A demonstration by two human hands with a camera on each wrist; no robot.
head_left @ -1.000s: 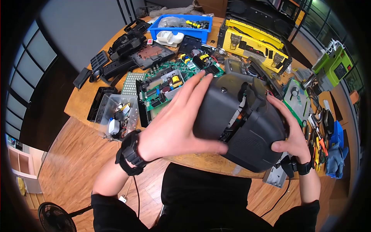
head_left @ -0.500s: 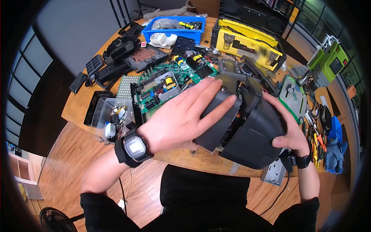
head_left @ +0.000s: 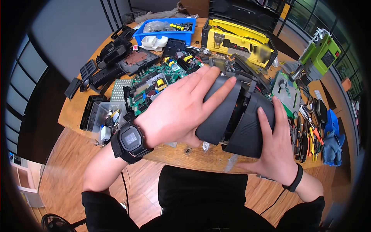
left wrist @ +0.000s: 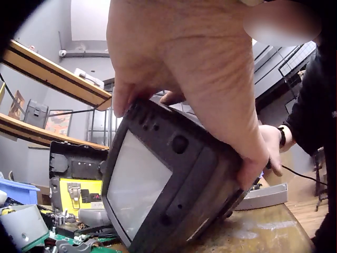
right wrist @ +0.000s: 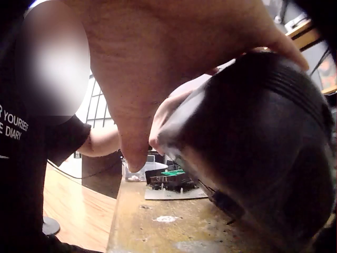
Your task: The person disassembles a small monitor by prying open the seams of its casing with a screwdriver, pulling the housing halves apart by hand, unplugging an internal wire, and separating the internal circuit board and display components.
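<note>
A small black television [head_left: 218,120] stands tilted near the table's front edge. Its grey screen [left wrist: 137,182] faces left, as the left wrist view shows. An open seam runs between the front part and the rear shell [head_left: 249,133], with inner parts glimpsed inside. My left hand [head_left: 174,106] grips the front part, fingers spread over the top and thumb at the near side. On the rear shell's right side rest the extended fingers of my right hand [head_left: 276,150]. Its thumb [right wrist: 134,155] points away from the shell.
Green circuit boards [head_left: 148,87] and a clear parts box [head_left: 100,129] lie to the left. Behind stand a blue bin [head_left: 164,36] and a yellow toolbox [head_left: 232,44]. Hand tools [head_left: 311,141] and a green machine [head_left: 322,58] are at the right.
My left hand's fingers shifted over the television's top, its thumb dropping to the near side. My right hand went from holding the rear shell with its thumb to resting fingers on it.
</note>
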